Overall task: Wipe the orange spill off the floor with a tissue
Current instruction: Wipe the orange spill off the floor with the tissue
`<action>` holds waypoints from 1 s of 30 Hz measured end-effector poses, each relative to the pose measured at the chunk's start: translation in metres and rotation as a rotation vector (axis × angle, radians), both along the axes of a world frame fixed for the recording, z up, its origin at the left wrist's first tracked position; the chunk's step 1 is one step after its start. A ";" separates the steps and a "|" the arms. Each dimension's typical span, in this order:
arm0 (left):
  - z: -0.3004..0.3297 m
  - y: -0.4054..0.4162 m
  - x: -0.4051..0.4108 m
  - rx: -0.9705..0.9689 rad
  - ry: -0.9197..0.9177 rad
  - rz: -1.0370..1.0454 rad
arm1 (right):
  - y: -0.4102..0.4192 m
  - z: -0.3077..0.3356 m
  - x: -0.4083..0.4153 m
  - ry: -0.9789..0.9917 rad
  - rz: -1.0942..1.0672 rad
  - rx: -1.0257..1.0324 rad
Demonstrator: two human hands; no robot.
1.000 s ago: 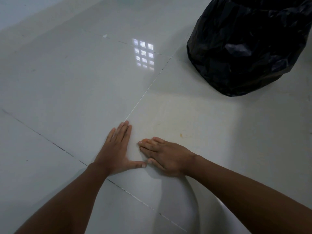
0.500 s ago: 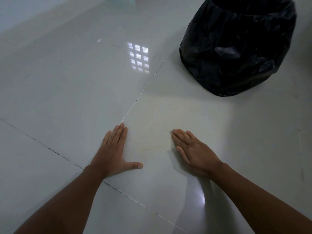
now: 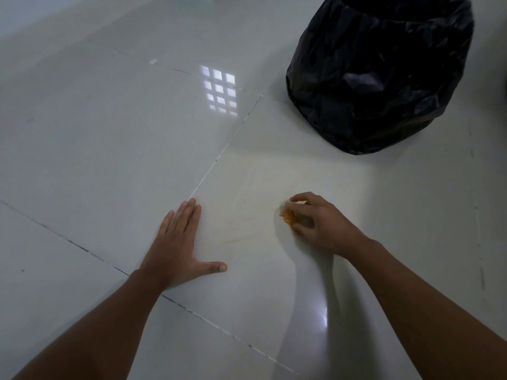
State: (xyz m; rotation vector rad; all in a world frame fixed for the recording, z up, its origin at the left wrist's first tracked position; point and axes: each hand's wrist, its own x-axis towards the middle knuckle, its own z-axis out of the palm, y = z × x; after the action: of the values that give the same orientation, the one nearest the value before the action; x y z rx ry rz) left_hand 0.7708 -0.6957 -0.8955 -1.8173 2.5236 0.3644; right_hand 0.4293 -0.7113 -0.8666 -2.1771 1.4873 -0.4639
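1. Head view, setting: glossy pale floor tiles filled the frame, with dark grout lines crossing at lower left and a gridded window reflection above centre.
2. Head view, upper right: a bin lined with a black plastic bag stood on the tiles, well apart from both hands.
3. Head view, centre: faint orange smear marks lay on the tile between the two hands.
4. Head view, lower centre: the left hand rested flat on the floor, fingers together and extended, thumb spread to the right, holding nothing.
5. Head view, right of centre: the right hand had its fingers curled around an orange-stained wad of tissue, held at the floor just beside the smear.
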 end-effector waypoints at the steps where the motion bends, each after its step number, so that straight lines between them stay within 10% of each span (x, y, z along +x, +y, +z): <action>1: 0.000 0.000 0.000 -0.007 0.000 -0.003 | -0.003 0.000 0.002 0.007 0.015 0.015; 12: -0.003 0.000 0.003 -0.013 0.022 0.000 | -0.006 -0.004 -0.004 -0.080 -0.407 0.001; 30: -0.005 0.001 0.004 -0.009 0.013 -0.018 | -0.006 0.007 0.131 -0.057 0.249 0.106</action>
State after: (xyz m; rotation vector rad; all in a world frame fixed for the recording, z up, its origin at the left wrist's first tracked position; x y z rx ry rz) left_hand 0.7752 -0.6951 -0.9001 -1.7994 2.5526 0.3670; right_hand 0.5600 -0.7171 -0.8599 -2.2069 1.1642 -0.3499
